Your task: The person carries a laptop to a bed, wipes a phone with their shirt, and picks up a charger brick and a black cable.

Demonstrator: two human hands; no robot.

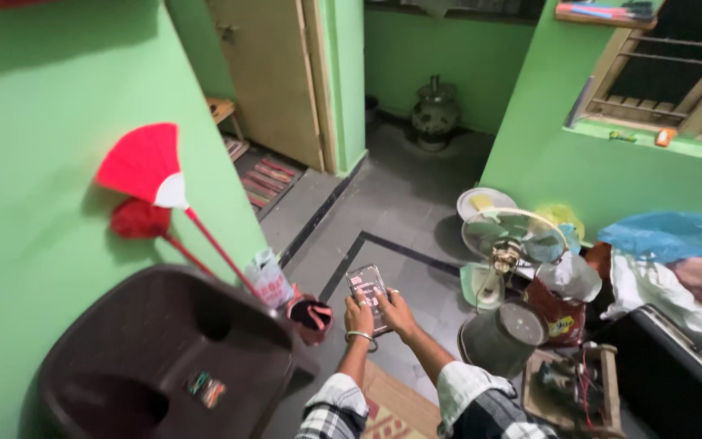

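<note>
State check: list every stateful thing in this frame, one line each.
Black smartphone: screen lit, held in both hands.
Left hand: gripping the phone's lower left edge.
Right hand: holding the phone's right side, thumb on it.
Red broom with fan-shaped head: leaning against the green wall.
Tan wooden door: shut.
White table fan: standing on the floor; running or not, cannot tell.
Dark brown plastic chair: upright; a small item on its seat.

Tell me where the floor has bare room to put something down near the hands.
Free: the grey tiled floor ahead of the lit phone that the left hand and right hand hold, toward the wooden door. Crowded: the right side, around the white table fan and grey metal bucket.
</note>
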